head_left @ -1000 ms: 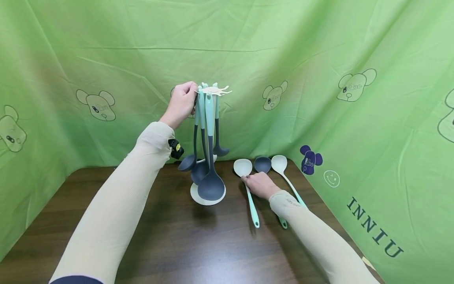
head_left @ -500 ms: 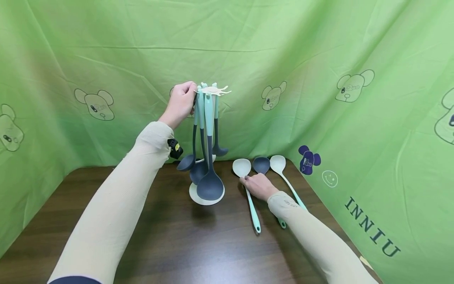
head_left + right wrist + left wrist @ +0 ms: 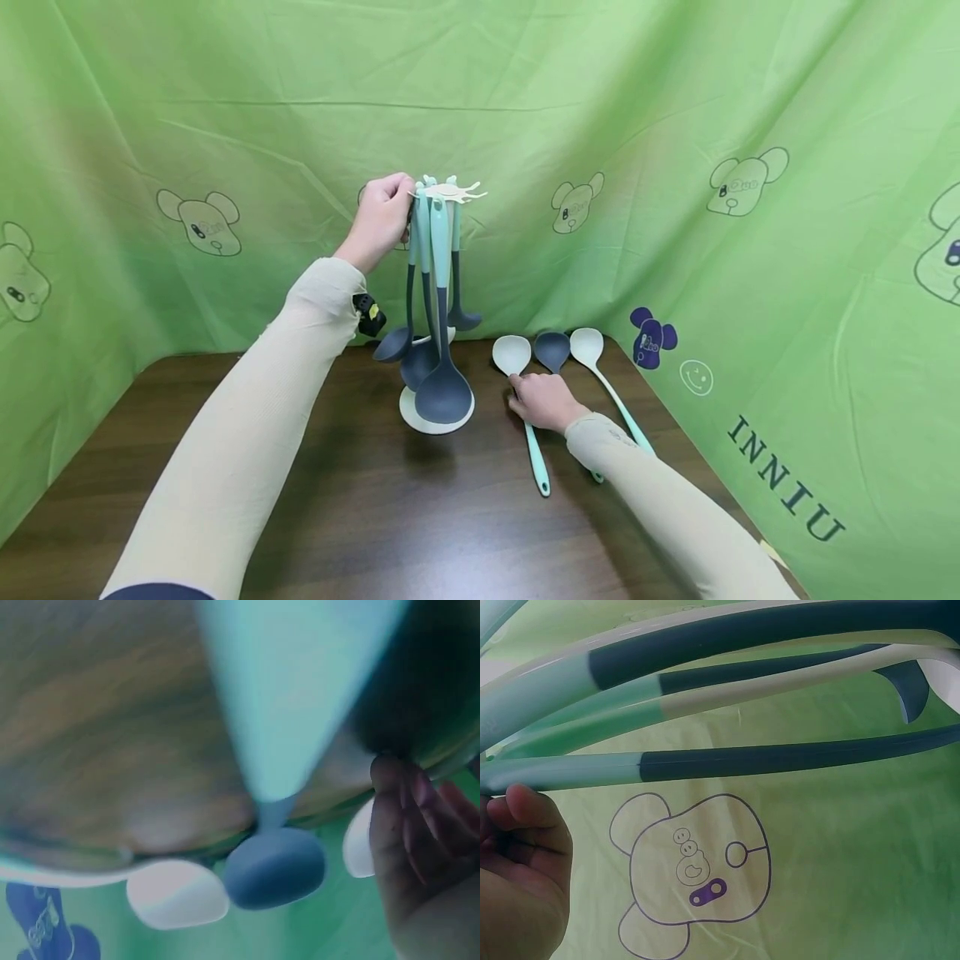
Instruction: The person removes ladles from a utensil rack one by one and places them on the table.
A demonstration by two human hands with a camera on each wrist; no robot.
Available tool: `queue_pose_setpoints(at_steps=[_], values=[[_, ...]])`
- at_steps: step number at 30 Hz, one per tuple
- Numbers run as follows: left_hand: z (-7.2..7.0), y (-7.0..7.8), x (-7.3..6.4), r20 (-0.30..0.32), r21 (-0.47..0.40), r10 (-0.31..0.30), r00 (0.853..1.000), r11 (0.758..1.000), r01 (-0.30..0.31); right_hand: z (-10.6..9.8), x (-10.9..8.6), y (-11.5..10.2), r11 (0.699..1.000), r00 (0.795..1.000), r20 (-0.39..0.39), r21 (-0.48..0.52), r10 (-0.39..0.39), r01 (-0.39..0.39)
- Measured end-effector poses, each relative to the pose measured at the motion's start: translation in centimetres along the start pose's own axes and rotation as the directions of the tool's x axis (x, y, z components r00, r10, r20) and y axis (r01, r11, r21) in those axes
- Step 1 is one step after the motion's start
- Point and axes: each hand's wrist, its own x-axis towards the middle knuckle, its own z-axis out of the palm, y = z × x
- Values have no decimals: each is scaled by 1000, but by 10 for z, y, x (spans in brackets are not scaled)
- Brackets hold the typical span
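Observation:
A white stand with a branching top (image 3: 450, 192) and round base (image 3: 437, 427) holds several hanging dark-grey utensils, including a front ladle (image 3: 444, 393) with a mint handle. My left hand (image 3: 386, 212) grips the stand's top at its left side, fingers curled beside a mint handle (image 3: 562, 772) in the left wrist view. To the right a white ladle (image 3: 512, 355) with a mint handle lies on the table. My right hand (image 3: 547, 402) pinches its neck from above, covering part of the handle; in the right wrist view, the hand (image 3: 420, 847) shows fingertips together.
A dark-grey ladle (image 3: 552, 351) and another white ladle (image 3: 588, 347) lie right of the held one, the grey one's handle partly under my right arm. The brown wooden table (image 3: 360, 508) ends at a green printed curtain (image 3: 300, 125) behind and on the right.
The white ladle's handle end has shifted slightly toward the table's front. My right hand has slid a little lower along the neck, its fingers closing in. The left hand stays at the stand.

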Motion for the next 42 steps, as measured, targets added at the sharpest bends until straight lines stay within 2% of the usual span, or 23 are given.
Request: queue_pose_setpoints(at_steps=[4,8,22,31,37,42], values=[[-1,0,1,-8,2,4,1000,1000,-4,-5,1,-7,992,994,89,103,58,-67],[0,0,0,-4,14,-8,1000,1000,8,-5,2,-8,986,986,139,124,96,-113],[1,0,0,0,12,-5,1000,1000,5,-8,3,-1,976,972,191,144,134,-163],[0,0,0,-2,9,-17,1000,1000,17,-9,2,-3,982,980,162,131,116,-138],[1,1,0,-3,9,-17,1000,1000,17,-16,4,-7,985,984,104,80,142,-151],[1,2,-1,-21,7,-7,1000,1000,7,-25,7,-16,990,993,27,85,115,-117]])
